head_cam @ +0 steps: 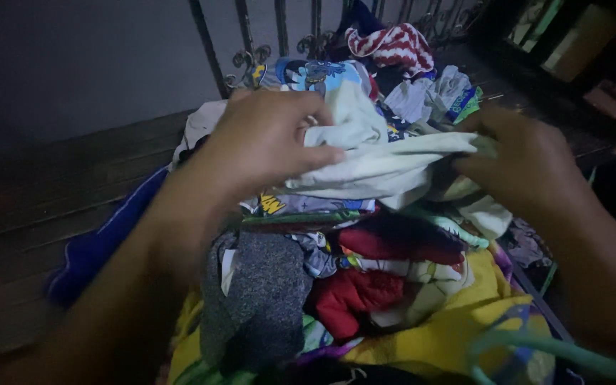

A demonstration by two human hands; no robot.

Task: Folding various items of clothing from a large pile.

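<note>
While both hands work at the top of it, the heap of clothes (365,285) serves as the landmark for every line below.

Green hanger: a pale green plastic hanger (536,346) lies at the near right foot of the heap, blurred.
Yellow cloth: a yellow cloth (458,321) spreads over the near right slope of the heap.
Grey garment: a speckled grey garment (262,292) hangs down the near left slope.
Red garment: a red garment (354,296) sits in the middle of the heap, just right of the grey one.
Blue cloth: a dark blue cloth (90,253) trails off the left side of the heap onto the wooden planks (30,207).
Pale cloth: a cream-white cloth (386,160) lies on top of the heap, stretched between the two hands.
Left hand: the left hand (262,146) has fingers curled and thumb pressed down, gripping the left end of the pale cloth.
Right hand: the right hand (525,164) has fingers bent into the right end of the pale cloth, pinching it.
Printed fabric: a blue cartoon-print fabric (322,75) lies at the far side of the heap.
Striped cloth: a red-and-white striped cloth (393,44) rests beyond the heap, against the iron railing (251,50).
Boxes: a tan box shape (582,36) stands far right of the heap in the dark; no label can be made out.
</note>
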